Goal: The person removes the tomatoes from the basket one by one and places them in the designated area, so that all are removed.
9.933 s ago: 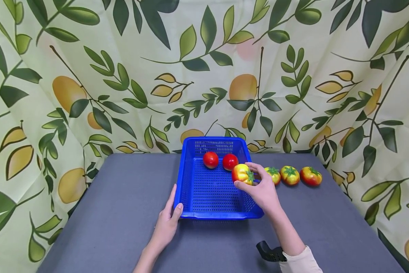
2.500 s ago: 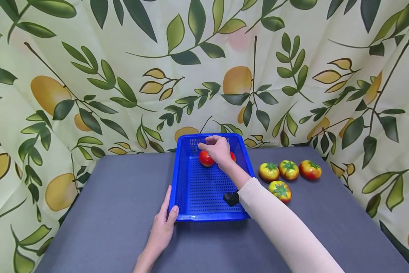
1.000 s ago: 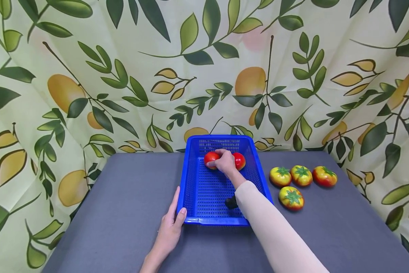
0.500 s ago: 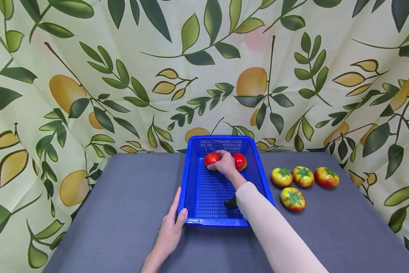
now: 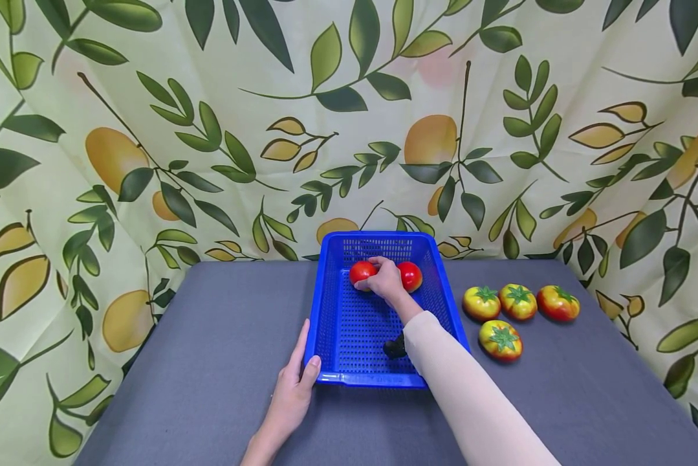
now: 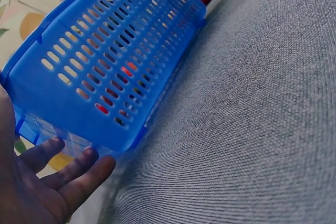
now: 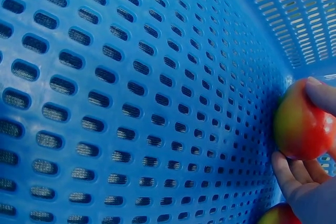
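A blue perforated plastic basket [image 5: 363, 323] stands on the table, two red tomatoes at its far end. My right hand [image 5: 385, 280] reaches inside and grips the left tomato [image 5: 360, 273], thumb on one side and fingers on the other. The right wrist view shows this tomato [image 7: 299, 124] resting near the basket floor, its side partly yellow-green. Just right of the hand sits the other tomato [image 5: 410, 277], partly hidden by it. My left hand [image 5: 290, 391] holds the basket's near left corner, thumb at the rim. Its fingers [image 6: 86, 182] touch the outer wall.
Several yellow-red tomatoes with green leaf tops lie right of the basket: three in a back row [image 5: 519, 301] and one nearer tomato [image 5: 501, 340]. Grey cloth [image 5: 209, 362] covers the table. A leaf-patterned curtain [image 5: 220, 110] hangs behind and at both sides.
The yellow-red tomato my right hand held earliest lies on the table. That hand has since come down onto the left red tomato. Over the last second it barely moves; my left hand stays at the corner.
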Tool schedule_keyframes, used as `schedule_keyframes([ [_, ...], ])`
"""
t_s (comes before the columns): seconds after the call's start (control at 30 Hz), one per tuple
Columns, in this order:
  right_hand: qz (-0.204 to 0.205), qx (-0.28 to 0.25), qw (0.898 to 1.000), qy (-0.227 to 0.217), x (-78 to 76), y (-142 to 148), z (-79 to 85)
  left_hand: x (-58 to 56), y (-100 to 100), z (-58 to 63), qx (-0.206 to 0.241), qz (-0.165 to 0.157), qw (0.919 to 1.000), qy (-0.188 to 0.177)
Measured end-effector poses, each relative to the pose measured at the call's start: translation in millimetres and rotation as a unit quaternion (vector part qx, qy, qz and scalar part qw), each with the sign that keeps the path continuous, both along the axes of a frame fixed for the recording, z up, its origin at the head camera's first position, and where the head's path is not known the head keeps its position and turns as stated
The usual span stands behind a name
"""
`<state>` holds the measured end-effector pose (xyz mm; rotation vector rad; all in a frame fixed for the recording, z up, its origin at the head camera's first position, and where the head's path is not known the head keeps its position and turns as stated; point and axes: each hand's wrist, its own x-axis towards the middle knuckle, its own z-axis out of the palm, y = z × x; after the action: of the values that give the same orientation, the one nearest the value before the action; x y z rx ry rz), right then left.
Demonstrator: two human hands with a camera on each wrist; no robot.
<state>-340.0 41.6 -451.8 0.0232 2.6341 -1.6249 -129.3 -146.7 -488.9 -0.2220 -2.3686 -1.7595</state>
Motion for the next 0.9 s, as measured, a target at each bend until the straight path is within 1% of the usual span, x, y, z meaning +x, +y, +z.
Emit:
schedule_keyframes([
  [0.5,0.021,0.001,1.000,-0.001,0.3,1.3,4.9,0.2,0.0,0.2,-0.003,0.003,1.0000,-0.003],
  [0.67,0.038,0.008,0.999,0.004,1.7,4.4,8.6,0.2,-0.1,-0.5,-0.007,0.007,0.9999,-0.003],
  [0.8,0.043,0.011,0.999,0.012,2.6,5.3,11.8,0.5,0.1,0.2,-0.009,0.009,0.9999,0.001],
  [0.9,0.043,0.003,0.999,0.011,4.2,5.1,16.2,0.8,0.2,0.6,-0.012,0.011,0.9999,0.003],
])
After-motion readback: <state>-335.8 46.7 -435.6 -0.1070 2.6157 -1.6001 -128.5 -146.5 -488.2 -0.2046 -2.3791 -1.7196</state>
